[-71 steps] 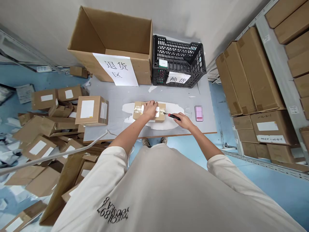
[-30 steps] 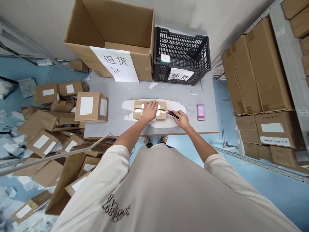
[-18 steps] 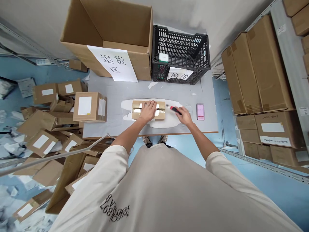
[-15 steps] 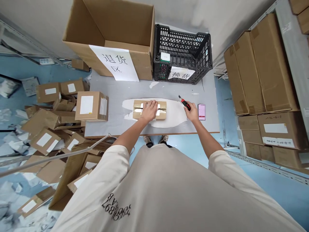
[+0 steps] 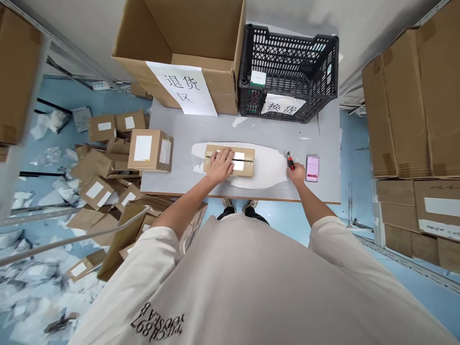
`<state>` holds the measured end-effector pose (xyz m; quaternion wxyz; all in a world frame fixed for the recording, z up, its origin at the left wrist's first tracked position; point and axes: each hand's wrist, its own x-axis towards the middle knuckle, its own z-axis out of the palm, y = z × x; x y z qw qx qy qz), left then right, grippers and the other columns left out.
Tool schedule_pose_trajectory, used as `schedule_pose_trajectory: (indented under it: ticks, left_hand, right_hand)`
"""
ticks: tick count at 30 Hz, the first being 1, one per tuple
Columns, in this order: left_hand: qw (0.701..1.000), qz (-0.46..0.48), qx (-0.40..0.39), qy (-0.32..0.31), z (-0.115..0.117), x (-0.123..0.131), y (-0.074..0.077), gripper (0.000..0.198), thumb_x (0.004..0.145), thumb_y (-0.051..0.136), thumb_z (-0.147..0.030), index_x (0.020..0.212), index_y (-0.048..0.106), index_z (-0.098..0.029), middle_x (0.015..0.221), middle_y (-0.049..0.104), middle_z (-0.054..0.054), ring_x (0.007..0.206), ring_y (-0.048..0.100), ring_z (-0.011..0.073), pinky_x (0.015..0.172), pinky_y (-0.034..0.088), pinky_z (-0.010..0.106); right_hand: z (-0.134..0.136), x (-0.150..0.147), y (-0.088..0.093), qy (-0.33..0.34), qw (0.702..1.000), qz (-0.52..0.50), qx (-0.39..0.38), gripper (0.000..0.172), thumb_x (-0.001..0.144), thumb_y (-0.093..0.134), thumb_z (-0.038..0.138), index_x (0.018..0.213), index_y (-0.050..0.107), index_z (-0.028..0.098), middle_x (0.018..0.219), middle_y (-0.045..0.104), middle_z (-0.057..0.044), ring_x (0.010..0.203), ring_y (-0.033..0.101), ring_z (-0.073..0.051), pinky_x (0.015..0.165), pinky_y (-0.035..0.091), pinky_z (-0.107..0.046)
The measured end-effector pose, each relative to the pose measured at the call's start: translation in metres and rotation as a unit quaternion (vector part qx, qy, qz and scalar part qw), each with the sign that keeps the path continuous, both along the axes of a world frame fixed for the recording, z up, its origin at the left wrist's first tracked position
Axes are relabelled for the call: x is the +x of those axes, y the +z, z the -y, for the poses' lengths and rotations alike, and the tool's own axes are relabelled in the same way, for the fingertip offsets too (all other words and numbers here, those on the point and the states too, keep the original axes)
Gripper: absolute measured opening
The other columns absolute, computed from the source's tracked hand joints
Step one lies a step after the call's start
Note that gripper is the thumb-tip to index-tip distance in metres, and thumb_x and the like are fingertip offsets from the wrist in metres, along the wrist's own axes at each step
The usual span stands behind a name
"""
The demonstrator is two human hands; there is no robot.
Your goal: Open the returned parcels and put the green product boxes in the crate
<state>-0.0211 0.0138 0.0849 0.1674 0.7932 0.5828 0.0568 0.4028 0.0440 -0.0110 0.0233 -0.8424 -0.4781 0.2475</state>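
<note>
A small cardboard box [image 5: 246,167] lies on the table with a white label and a dark line along its top. My left hand [image 5: 220,165] rests on the left part of that box, fingers stretched out and lying on its top; a ring shows on one finger. To the right, near the table's front, my right hand [image 5: 297,173] is closed around a red and black utility knife [image 5: 291,163]. The knife's tip points away from me, and it is apart from the box. Just right of that hand lies a phone [image 5: 312,168] with a pink screen.
On the grey table [image 5: 187,129] stands a taller labelled carton [image 5: 151,151] at left. A large open carton [image 5: 223,88] and a black plastic crate [image 5: 325,103] stand at the back. Discarded boxes [image 5: 97,165] cover the floor at left; stacked cartons [image 5: 409,110] rise at right.
The whole view has shifted, so the table appears further right. My left hand has slid left along the box, uncovering more of the label. The knife has turned to point more straight ahead.
</note>
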Motion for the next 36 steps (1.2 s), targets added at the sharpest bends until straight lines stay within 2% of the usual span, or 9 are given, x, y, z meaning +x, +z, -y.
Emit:
schedule_pose_trajectory:
  ticks: [5,9,13,17,21,24,29,33,36]
  left_hand:
    - [0.997,-0.034,-0.019,0.062,0.012,-0.028,0.007,0.069,0.114,0.036,-0.04,0.177,0.048,-0.016,0.184,0.047,0.025,0.173,0.04,0.0431,0.137,0.025,0.065]
    - [0.993,-0.023,-0.032,0.114,0.018,-0.042,0.01,0.069,0.113,0.038,-0.041,0.177,0.047,-0.018,0.185,0.044,0.025,0.171,0.039,0.045,0.135,0.028,0.068]
    - [0.982,0.023,-0.03,0.184,0.019,-0.053,0.003,0.072,0.109,0.05,-0.048,0.175,0.047,-0.02,0.182,0.044,0.027,0.166,0.042,0.0503,0.132,0.036,0.072]
    - [0.975,0.088,-0.044,0.2,0.011,-0.059,-0.01,0.072,0.102,0.061,-0.044,0.17,0.054,-0.02,0.167,0.055,0.026,0.148,0.056,0.0497,0.126,0.047,0.07]
    - [0.971,0.114,-0.053,0.203,0.002,-0.057,-0.018,0.068,0.097,0.068,-0.037,0.162,0.06,-0.022,0.16,0.058,0.024,0.143,0.06,0.0489,0.124,0.051,0.068]
    - [0.971,0.134,-0.058,0.188,0.002,-0.053,-0.021,0.073,0.095,0.07,-0.034,0.165,0.055,-0.022,0.161,0.059,0.024,0.146,0.06,0.0475,0.123,0.054,0.066]
    - [0.96,0.222,-0.059,0.16,0.014,-0.061,-0.025,0.083,0.096,0.071,-0.036,0.17,0.038,-0.02,0.162,0.063,0.021,0.145,0.067,0.0374,0.117,0.06,0.053]
    - [0.968,0.212,-0.056,0.125,0.018,-0.071,-0.029,0.064,0.097,0.072,-0.036,0.157,0.053,-0.022,0.162,0.063,0.02,0.149,0.065,0.0369,0.123,0.058,0.052]
    - [0.978,0.181,-0.054,0.091,0.015,-0.072,-0.03,0.05,0.098,0.071,-0.034,0.146,0.066,-0.023,0.167,0.059,0.019,0.153,0.062,0.0394,0.128,0.055,0.054]
  right_hand:
    - [0.004,0.008,-0.022,-0.016,1.0,0.009,-0.02,0.04,0.097,0.074,0.035,0.134,0.071,0.019,0.141,0.065,-0.019,0.128,0.064,-0.036,0.114,0.054,-0.05]
    - [0.008,0.005,-0.027,-0.03,0.999,-0.018,0.039,0.048,0.093,0.076,0.034,0.138,0.066,0.02,0.144,0.064,-0.021,0.14,0.059,-0.043,0.124,0.047,-0.066]
    - [0.01,-0.028,-0.006,-0.002,0.992,-0.057,0.109,0.052,0.099,0.062,0.038,0.147,0.062,0.017,0.148,0.063,-0.026,0.145,0.058,-0.046,0.126,0.042,-0.077]
    - [0.013,-0.093,0.03,0.126,0.946,-0.216,0.206,0.051,0.107,0.051,0.046,0.148,0.067,0.02,0.134,0.074,-0.019,0.117,0.072,-0.034,0.116,0.058,-0.059]
    - [0.017,-0.146,0.057,0.226,0.919,-0.255,0.2,0.057,0.11,0.055,0.053,0.157,0.065,0.024,0.144,0.075,-0.018,0.122,0.073,-0.032,0.113,0.062,-0.053]
    - [0.019,-0.159,0.068,0.191,0.93,-0.249,0.189,0.059,0.103,0.062,0.052,0.154,0.067,0.022,0.151,0.073,-0.021,0.123,0.074,-0.034,0.114,0.063,-0.057]
    - [0.007,-0.155,0.081,0.103,0.933,-0.276,0.207,0.059,0.104,0.057,0.053,0.152,0.066,0.02,0.148,0.074,-0.022,0.128,0.076,-0.033,0.116,0.064,-0.056]
    - [-0.021,-0.161,0.086,0.09,0.917,-0.288,0.263,0.065,0.108,0.051,0.051,0.163,0.057,0.018,0.153,0.071,-0.024,0.143,0.072,-0.033,0.125,0.059,-0.056]
    - [-0.038,-0.168,0.084,0.155,0.917,-0.26,0.26,0.068,0.108,0.049,0.047,0.171,0.053,0.02,0.167,0.063,-0.023,0.157,0.063,-0.032,0.132,0.053,-0.059]
